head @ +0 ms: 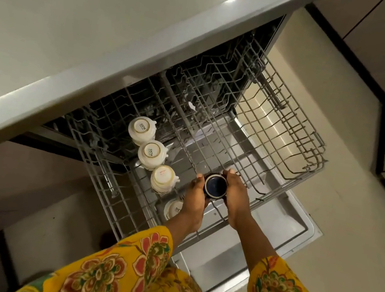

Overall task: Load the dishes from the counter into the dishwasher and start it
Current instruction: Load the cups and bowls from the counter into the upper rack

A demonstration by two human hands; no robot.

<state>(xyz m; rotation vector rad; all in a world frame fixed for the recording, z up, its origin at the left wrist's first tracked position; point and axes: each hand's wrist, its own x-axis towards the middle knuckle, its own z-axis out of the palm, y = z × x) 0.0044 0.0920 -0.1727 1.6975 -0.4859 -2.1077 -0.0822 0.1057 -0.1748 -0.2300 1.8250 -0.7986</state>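
Hands are seen on both sides of one dark blue cup (215, 185), which is held upside down over the pulled-out upper rack (296, 148) of the dishwasher. The left hand (193, 201) is pressed on the left side of the cup with its fingers curled around it, and the right hand (234, 199) is closed on the right side in the same way. Four white cups are counted in the rack, all turned upside down in one row at the left: the first white cup (141, 129), the second white cup (152, 153), the third white cup (163, 178), and the fourth white cup (172, 208), partly hidden by the left wrist. The open dishwasher door (282, 228) is seen under the rack, and the grey table (78, 30) above it.
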